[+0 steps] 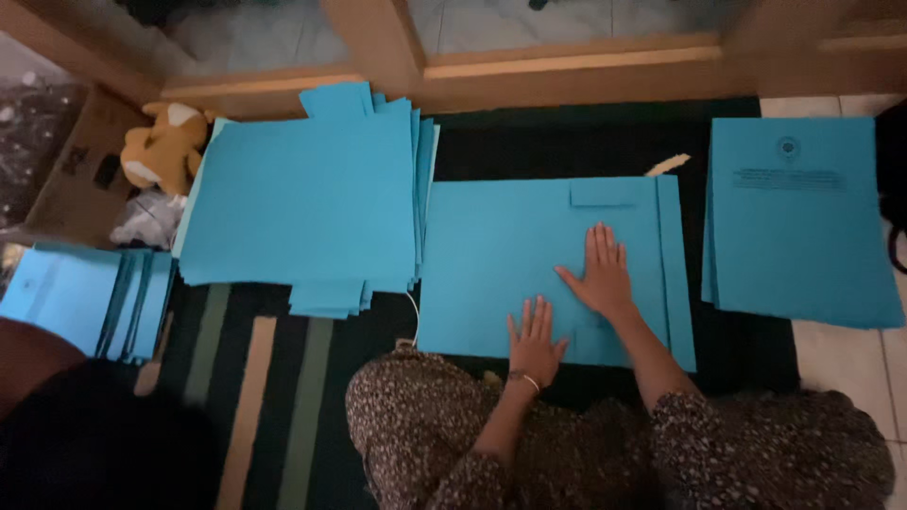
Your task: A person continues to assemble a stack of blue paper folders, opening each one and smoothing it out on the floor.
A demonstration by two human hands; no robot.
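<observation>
A large blue card sheet (491, 255) lies flat on the dark striped rug in front of me, with a folded strip along its right edge and a small tab at the top. My left hand (535, 342) presses flat on its lower middle, fingers spread. My right hand (601, 272) lies flat a little higher and to the right, palm down. Neither hand holds anything. A thin bracelet sits on my left wrist.
A thick stack of blue sheets (302, 198) lies to the left. Another blue pile (798, 222) with printing lies at right on the tiles. More blue folders (85, 297) and a plush toy (165, 146) sit far left. A wooden frame (567, 66) runs along the back.
</observation>
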